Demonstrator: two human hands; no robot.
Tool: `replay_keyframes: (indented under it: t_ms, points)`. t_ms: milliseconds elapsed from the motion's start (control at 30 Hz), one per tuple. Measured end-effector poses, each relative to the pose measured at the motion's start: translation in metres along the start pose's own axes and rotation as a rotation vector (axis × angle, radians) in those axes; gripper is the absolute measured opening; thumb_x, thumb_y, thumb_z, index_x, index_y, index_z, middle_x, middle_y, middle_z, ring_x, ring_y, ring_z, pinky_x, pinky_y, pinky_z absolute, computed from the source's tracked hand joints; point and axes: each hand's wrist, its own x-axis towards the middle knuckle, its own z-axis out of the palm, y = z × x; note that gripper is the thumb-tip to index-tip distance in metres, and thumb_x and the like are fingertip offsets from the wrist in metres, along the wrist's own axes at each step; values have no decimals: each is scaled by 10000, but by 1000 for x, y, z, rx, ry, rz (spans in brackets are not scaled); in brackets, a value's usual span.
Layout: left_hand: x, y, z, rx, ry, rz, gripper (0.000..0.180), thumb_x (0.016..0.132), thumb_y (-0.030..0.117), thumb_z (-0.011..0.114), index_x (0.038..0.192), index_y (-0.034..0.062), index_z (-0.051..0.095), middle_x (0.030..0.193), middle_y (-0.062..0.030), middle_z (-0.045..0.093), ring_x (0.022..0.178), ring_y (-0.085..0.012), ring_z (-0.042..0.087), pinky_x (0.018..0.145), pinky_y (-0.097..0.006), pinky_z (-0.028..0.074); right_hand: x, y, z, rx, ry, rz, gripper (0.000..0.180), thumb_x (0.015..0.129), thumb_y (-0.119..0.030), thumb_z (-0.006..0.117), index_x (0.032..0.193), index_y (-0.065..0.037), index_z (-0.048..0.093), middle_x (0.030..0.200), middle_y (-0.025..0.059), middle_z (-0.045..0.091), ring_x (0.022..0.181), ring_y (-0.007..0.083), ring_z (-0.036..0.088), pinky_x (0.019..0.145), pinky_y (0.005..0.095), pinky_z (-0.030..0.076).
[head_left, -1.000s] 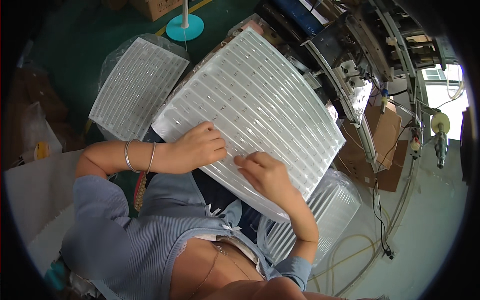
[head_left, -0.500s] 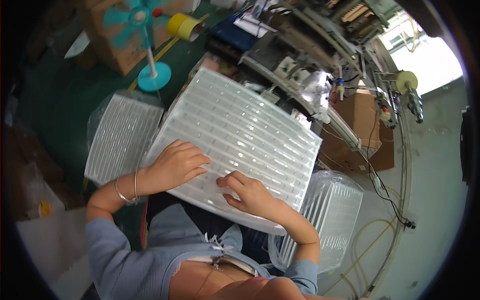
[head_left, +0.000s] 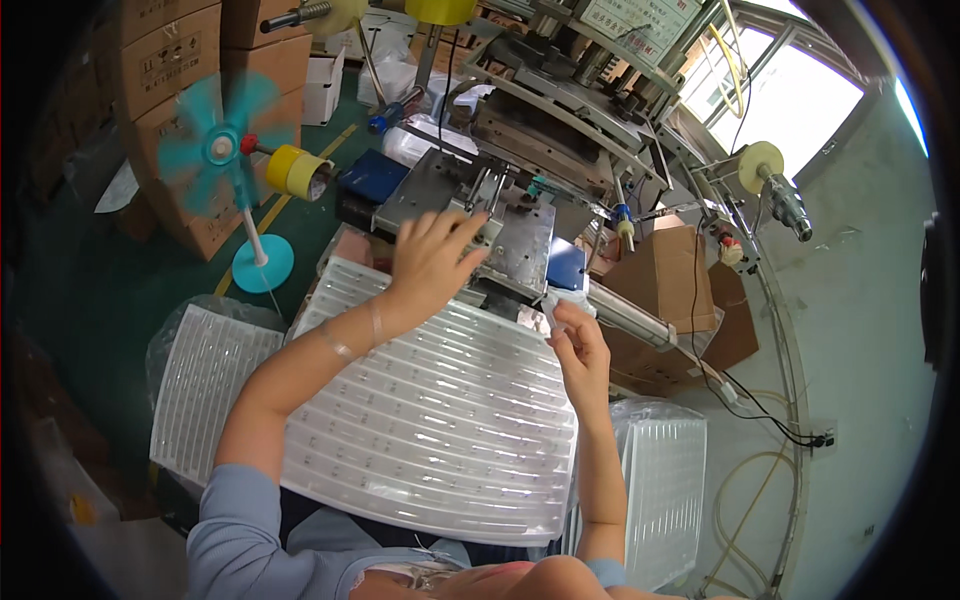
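Observation:
My left hand (head_left: 432, 262) reaches out over the metal fixture (head_left: 488, 215) on the machine bed. Its fingers are stretched and apart, with the fingertips at or just over the fixture; contact is hard to judge. Nothing shows in that hand. Farther right, my right hand (head_left: 583, 362) is raised above the tray's far right corner, thumb and fingertips pinching a small, pale, translucent piece (head_left: 550, 312). Its exact kind is too small to make out. Below both hands lies a large white ribbed tray (head_left: 430, 400) with rows of small clear pieces in its grooves.
A press machine (head_left: 570, 130) stands beyond the tray. Similar ribbed trays in plastic wrap stand at left (head_left: 205, 390) and right (head_left: 665, 480). A turquoise fan (head_left: 225, 150) spins at the far left, near cardboard boxes (head_left: 170, 90). Black cables (head_left: 750, 400) hang at right.
Both hands have moved from over the tray toward the machine, the left onto the fixture area and the right near the bed's edge. The view has tilted up, showing more of the machine.

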Motion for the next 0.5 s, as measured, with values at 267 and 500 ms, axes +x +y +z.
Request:
replay_keyframes:
  t_ms: [267, 500]
  points:
    - [55, -11, 65, 191, -45, 242, 193, 785, 248, 673, 939, 133, 668, 798, -25, 576, 816, -185, 516, 770, -340, 349, 79, 1, 30, -277, 232, -254, 223, 857, -67, 644, 1072, -9, 617, 1062, 126, 647, 900, 200, 652, 705, 300, 551]
    - [-27, 0, -45, -484, -385, -202, 339, 823, 127, 642, 1156, 79, 606, 976, -90, 636, 883, -255, 582, 808, -362, 458, 137, 16, 57, -658, 277, -462, 123, 814, -108, 635, 926, -70, 670, 930, 105, 670, 784, 308, 639, 657, 386, 505]
